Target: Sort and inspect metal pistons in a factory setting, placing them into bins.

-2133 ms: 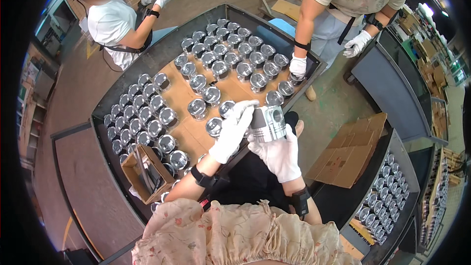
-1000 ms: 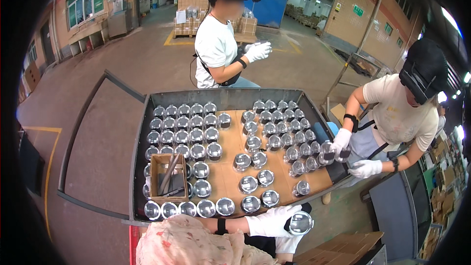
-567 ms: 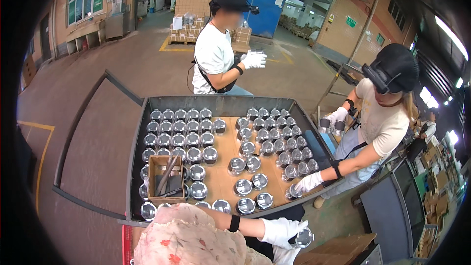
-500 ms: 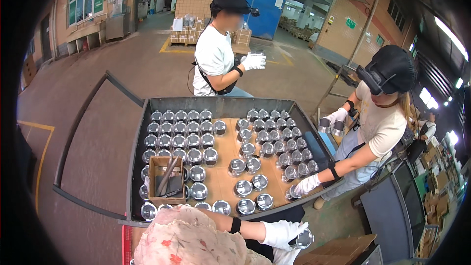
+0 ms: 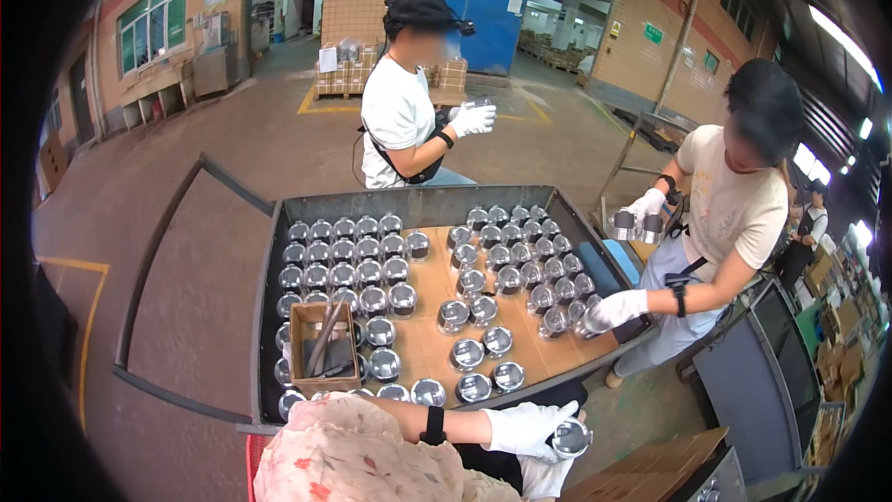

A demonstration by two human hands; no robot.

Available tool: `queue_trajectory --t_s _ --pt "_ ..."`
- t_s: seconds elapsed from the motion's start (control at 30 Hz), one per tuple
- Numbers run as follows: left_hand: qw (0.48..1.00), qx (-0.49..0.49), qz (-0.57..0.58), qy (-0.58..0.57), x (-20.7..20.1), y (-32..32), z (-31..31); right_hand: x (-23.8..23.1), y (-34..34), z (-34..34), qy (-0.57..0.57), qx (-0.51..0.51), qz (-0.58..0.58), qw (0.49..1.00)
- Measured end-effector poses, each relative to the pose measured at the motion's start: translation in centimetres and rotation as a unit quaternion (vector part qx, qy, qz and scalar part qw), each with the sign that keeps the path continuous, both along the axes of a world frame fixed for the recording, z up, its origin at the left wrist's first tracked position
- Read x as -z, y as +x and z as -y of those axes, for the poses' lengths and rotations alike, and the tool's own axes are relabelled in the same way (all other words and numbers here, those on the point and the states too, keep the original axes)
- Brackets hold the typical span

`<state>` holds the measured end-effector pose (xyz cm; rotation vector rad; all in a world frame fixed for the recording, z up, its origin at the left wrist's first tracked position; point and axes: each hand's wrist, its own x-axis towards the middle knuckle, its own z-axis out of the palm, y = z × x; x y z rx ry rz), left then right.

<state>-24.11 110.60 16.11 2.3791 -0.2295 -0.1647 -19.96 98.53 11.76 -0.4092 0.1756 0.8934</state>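
Note:
My left forearm, in a floral sleeve with a black wristband, reaches rightward along the near edge of the metal bin. A white glove covers my left hand (image 5: pixel 522 429), its fingers closed around a shiny metal piston (image 5: pixel 572 439) whose round crown faces up. Just below is my right hand (image 5: pixel 546 478), also gloved and cut by the lower picture edge; its fingers are hidden, so its grip on the piston cannot be told. Rows of similar pistons (image 5: pixel 402 297) stand in the bin (image 5: pixel 400 209) on brown cardboard (image 5: pixel 423 339).
A small wooden box (image 5: pixel 323 374) with dark tools stands among the left pistons. At right, a co-worker (image 5: pixel 734 186) holds pistons in one hand and reaches into the bin; another co-worker (image 5: pixel 404 102) stands behind it. A cardboard flap (image 5: pixel 650 469) rises at lower right.
My left hand and its piston sit slightly higher in view, and more of my right glove shows. The right co-worker's reaching hand has moved up and right. The view has shifted a little.

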Motion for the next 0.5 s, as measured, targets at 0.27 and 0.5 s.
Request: queue_trajectory --t_s 0.27,0.5 --pt "0.995 -0.062 0.068 -0.036 -0.3 -0.3 -1.3 -2.7 0.4 -0.4 0.053 0.006 -0.037 0.998" --pt "0.966 -0.150 0.137 -0.157 -3.4 2.1 -2.6 0.9 6.9 -0.6 0.086 0.052 0.071 0.992"
